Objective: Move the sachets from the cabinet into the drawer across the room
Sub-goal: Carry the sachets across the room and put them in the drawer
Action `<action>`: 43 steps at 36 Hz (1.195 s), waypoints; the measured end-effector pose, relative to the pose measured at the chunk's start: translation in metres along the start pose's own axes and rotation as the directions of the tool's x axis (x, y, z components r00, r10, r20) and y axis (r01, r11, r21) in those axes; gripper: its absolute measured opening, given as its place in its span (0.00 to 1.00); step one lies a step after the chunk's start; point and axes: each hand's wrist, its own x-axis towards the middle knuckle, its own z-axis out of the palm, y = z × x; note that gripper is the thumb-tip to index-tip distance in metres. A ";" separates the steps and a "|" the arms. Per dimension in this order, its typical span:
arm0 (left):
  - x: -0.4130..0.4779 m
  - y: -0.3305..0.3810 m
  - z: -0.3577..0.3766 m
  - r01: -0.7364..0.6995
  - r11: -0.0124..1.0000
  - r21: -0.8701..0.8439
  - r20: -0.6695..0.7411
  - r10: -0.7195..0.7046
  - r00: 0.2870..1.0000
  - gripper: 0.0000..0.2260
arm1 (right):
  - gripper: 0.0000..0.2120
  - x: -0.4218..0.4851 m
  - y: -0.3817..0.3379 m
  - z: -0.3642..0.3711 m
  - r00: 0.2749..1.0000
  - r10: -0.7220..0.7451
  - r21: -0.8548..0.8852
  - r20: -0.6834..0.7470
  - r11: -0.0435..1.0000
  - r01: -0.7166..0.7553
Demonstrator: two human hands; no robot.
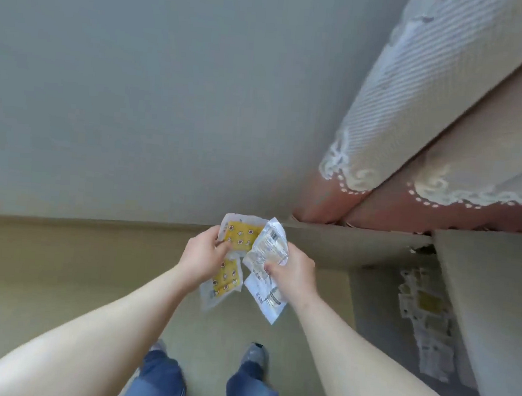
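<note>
Yellow-patterned sachets [241,235], white-printed sachets [268,248]

You get soft, even daylight across the whole frame, bright but not harsh; it seems to come from the upper right, behind the curtains [416,110], though you cannot see the source itself. The wall [121,93] at upper left reads a flat, evenly lit grey-green. Shadows are faint: a dim band darkens the recess [370,300] at lower right. Motion blur smears the curtain lace and the print on the sachets [244,232] in the centre. Wide-angle bending bows the wall's lower edge and stretches your forearms [86,340] at the bottom corners.
</note>
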 end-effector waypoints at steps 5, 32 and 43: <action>-0.016 -0.061 -0.106 0.095 0.988 -0.120 -0.167 -0.114 0.979 0.07 | 0.09 -0.003 -0.084 0.087 0.987 -0.093 -0.040 0.130 0.994 0.098; -0.117 -0.358 -0.512 0.123 0.643 -0.756 -0.563 -0.734 0.380 0.03 | 0.08 -0.065 -0.439 0.536 0.730 -0.323 0.080 0.602 0.934 0.347; -0.135 -0.456 -0.668 -0.025 0.503 -0.864 -0.501 -0.853 0.148 0.05 | 0.08 -0.102 -0.580 0.723 0.549 -0.316 0.113 0.774 0.922 0.372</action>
